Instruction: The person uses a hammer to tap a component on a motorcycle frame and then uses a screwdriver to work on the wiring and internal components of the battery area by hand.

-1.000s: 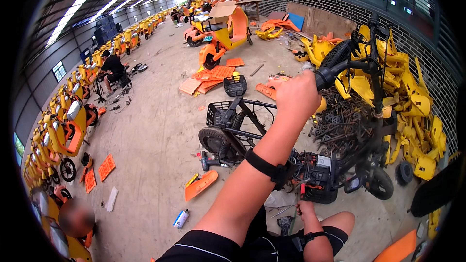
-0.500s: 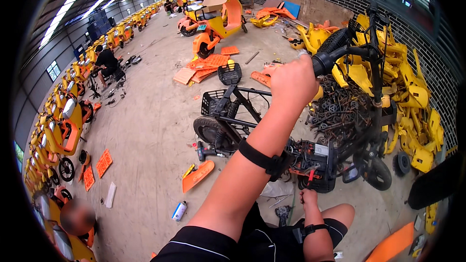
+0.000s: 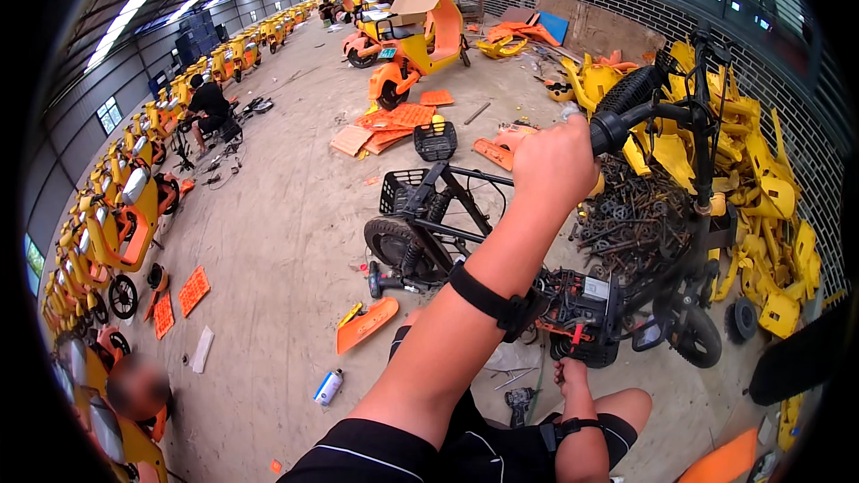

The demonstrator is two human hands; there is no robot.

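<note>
My left hand [image 3: 557, 159] is closed around the black handlebar grip [image 3: 610, 131] of a stripped black scooter frame [image 3: 455, 231]. My left forearm crosses in front of the frame and hides part of it. Low on the frame, the floor section holds exposed wiring and a boxy electrical unit [image 3: 586, 290]. My right hand [image 3: 570, 374] is closed just below this section, on a slim red tool [image 3: 578, 334] that reaches up to the wiring. The tool's exact kind is too small to make out. A black rear wheel [image 3: 394, 243] and a front wheel [image 3: 696, 337] are still on the frame.
Yellow body panels [image 3: 777, 241] and dark metal parts [image 3: 640, 219] are heaped on the right. Power drills [image 3: 519, 404], a spray can [image 3: 328, 387] and an orange panel [image 3: 367, 326] lie nearby. Yellow scooters [image 3: 134, 215] line the left, where a person [image 3: 210, 107] sits.
The view has shifted slightly, moving most of the scene right. My left hand keeps its hold on the grip. My right hand sits slightly lower, and part of my left leg now shows.
</note>
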